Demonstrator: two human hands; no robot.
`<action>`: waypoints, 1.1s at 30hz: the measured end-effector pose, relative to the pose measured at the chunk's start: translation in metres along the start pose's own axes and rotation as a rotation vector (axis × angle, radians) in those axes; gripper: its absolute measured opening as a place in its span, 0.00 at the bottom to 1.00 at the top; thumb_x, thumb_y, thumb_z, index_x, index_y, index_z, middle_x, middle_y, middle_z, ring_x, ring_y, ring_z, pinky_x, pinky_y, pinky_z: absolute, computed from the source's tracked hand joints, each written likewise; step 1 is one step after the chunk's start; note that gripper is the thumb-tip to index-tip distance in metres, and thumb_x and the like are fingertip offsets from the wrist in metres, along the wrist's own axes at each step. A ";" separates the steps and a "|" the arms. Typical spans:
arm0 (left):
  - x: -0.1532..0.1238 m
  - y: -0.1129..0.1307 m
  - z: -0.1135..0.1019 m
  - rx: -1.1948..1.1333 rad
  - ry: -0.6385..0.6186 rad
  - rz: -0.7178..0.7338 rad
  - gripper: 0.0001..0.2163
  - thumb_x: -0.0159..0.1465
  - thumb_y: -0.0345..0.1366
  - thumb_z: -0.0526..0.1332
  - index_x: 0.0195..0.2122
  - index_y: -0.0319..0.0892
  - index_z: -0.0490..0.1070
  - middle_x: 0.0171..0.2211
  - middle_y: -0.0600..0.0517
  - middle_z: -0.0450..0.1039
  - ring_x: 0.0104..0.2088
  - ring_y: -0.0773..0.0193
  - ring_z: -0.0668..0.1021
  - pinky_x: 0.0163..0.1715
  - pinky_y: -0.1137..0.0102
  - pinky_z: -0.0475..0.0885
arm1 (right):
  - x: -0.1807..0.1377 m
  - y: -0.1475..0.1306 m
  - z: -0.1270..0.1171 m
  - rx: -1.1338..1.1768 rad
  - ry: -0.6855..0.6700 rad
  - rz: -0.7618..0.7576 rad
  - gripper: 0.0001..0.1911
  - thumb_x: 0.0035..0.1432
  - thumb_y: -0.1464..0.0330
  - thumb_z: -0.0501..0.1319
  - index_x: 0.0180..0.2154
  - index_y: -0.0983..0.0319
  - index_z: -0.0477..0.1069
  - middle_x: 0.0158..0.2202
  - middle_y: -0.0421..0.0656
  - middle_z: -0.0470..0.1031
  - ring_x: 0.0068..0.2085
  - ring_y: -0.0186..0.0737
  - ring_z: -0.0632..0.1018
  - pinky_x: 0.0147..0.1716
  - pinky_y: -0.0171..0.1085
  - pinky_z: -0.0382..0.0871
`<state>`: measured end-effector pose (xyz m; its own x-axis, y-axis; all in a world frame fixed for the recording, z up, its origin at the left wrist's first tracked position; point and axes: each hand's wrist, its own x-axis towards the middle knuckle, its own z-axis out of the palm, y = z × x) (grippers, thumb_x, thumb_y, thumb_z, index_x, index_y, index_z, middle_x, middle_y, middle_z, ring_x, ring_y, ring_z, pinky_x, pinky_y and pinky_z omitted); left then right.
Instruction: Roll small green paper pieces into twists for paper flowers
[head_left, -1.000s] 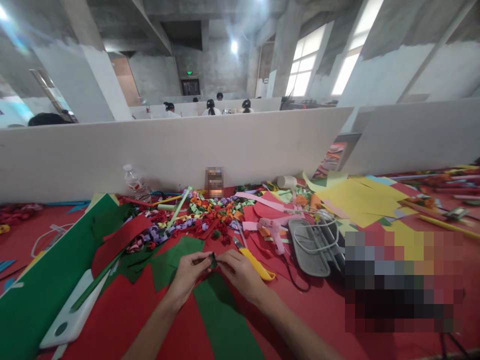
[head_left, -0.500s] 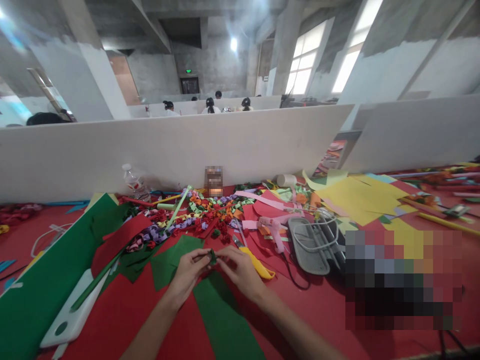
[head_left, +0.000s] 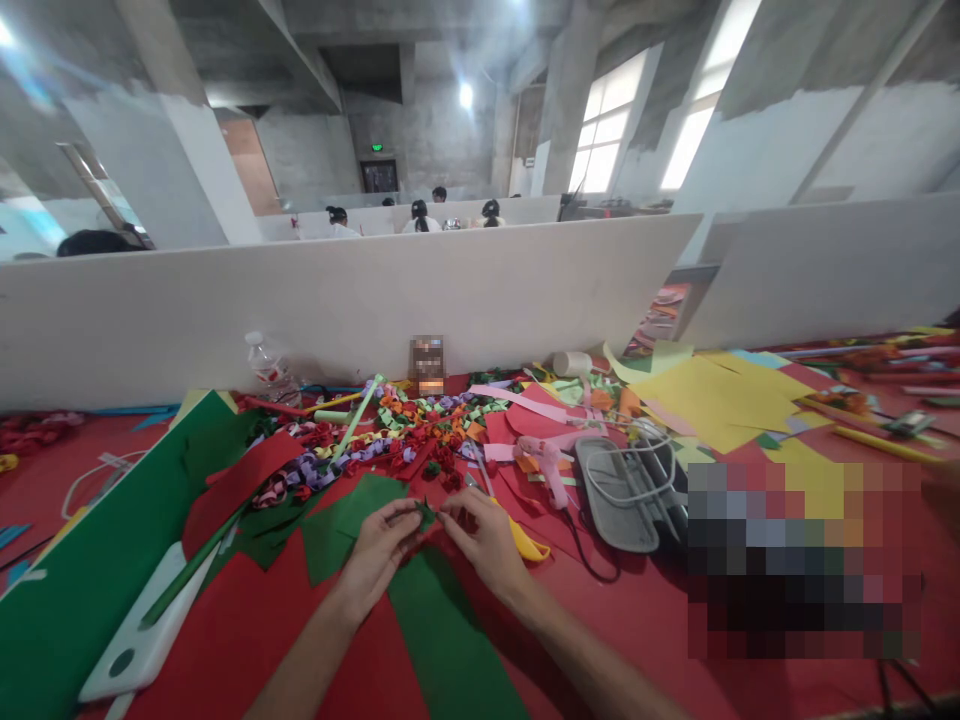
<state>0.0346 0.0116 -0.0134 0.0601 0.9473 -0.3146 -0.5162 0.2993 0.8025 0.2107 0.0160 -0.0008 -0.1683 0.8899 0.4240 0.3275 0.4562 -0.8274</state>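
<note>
My left hand (head_left: pixel 381 550) and my right hand (head_left: pixel 484 540) meet at the fingertips over the red table. Both pinch a small dark green paper piece (head_left: pixel 425 514) between thumbs and forefingers. Below the hands lies a long green paper strip (head_left: pixel 446 640) on red sheets (head_left: pixel 247 625). A yellow-handled utility knife (head_left: pixel 525 540) lies just right of my right hand. A green sheet (head_left: pixel 352 505) sits beyond my left hand.
A heap of small curled paper pieces (head_left: pixel 390 435) lies behind the hands, with a pink glue gun (head_left: pixel 547 460), a grey case (head_left: pixel 622 490), yellow sheets (head_left: pixel 712 400), a water bottle (head_left: pixel 270 370) and a white board (head_left: pixel 139 640) at the left. A white partition (head_left: pixel 337 290) backs the table.
Both hands stay pinched on the small green piece, fingers shifting slightly around it. The view has barely moved.
</note>
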 end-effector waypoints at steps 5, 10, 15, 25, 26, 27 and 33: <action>0.005 0.001 0.001 0.206 0.071 0.251 0.14 0.45 0.38 0.75 0.31 0.40 0.76 0.28 0.52 0.78 0.29 0.65 0.79 0.31 0.73 0.74 | 0.001 -0.003 0.004 0.192 -0.040 0.225 0.16 0.59 0.58 0.61 0.30 0.64 0.76 0.26 0.42 0.75 0.27 0.37 0.74 0.27 0.32 0.66; 0.001 0.005 0.004 0.462 -0.020 0.415 0.08 0.50 0.38 0.71 0.28 0.41 0.76 0.30 0.49 0.79 0.33 0.60 0.79 0.36 0.71 0.73 | 0.001 0.002 0.008 0.409 -0.093 0.369 0.21 0.56 0.53 0.62 0.29 0.65 0.76 0.19 0.39 0.71 0.20 0.32 0.69 0.20 0.30 0.60; -0.003 0.003 0.003 0.562 -0.082 0.472 0.03 0.55 0.35 0.66 0.30 0.42 0.76 0.37 0.46 0.80 0.37 0.58 0.80 0.42 0.69 0.73 | 0.000 0.009 0.010 0.564 -0.078 0.442 0.21 0.52 0.53 0.65 0.24 0.65 0.73 0.16 0.37 0.67 0.17 0.30 0.67 0.19 0.31 0.62; -0.003 0.003 -0.001 0.676 -0.093 0.507 0.04 0.56 0.29 0.62 0.31 0.42 0.76 0.42 0.44 0.80 0.44 0.55 0.80 0.47 0.68 0.72 | 0.000 0.008 0.009 0.551 -0.081 0.481 0.21 0.54 0.53 0.64 0.24 0.66 0.73 0.17 0.38 0.70 0.18 0.31 0.69 0.19 0.30 0.63; -0.002 0.002 -0.001 0.671 -0.086 0.510 0.03 0.56 0.30 0.62 0.31 0.42 0.76 0.42 0.44 0.80 0.44 0.56 0.80 0.47 0.68 0.72 | 0.001 0.008 0.009 0.537 -0.081 0.457 0.21 0.54 0.53 0.64 0.25 0.66 0.74 0.17 0.38 0.70 0.19 0.31 0.70 0.20 0.30 0.63; -0.001 0.001 -0.002 0.663 -0.079 0.515 0.03 0.57 0.30 0.62 0.31 0.42 0.76 0.42 0.44 0.80 0.44 0.56 0.80 0.46 0.68 0.72 | 0.001 0.008 0.009 0.531 -0.082 0.439 0.21 0.54 0.53 0.64 0.26 0.66 0.75 0.18 0.38 0.71 0.19 0.31 0.70 0.20 0.30 0.64; 0.004 -0.003 -0.005 0.620 -0.049 0.529 0.03 0.56 0.33 0.63 0.31 0.40 0.75 0.38 0.46 0.81 0.40 0.57 0.81 0.43 0.68 0.74 | 0.000 0.009 0.011 0.527 -0.067 0.452 0.20 0.51 0.54 0.66 0.30 0.67 0.77 0.20 0.41 0.73 0.20 0.34 0.72 0.19 0.31 0.65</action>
<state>0.0318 0.0137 -0.0196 -0.0139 0.9806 0.1954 0.0788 -0.1937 0.9779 0.2036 0.0201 -0.0120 -0.1844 0.9828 -0.0133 -0.1129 -0.0346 -0.9930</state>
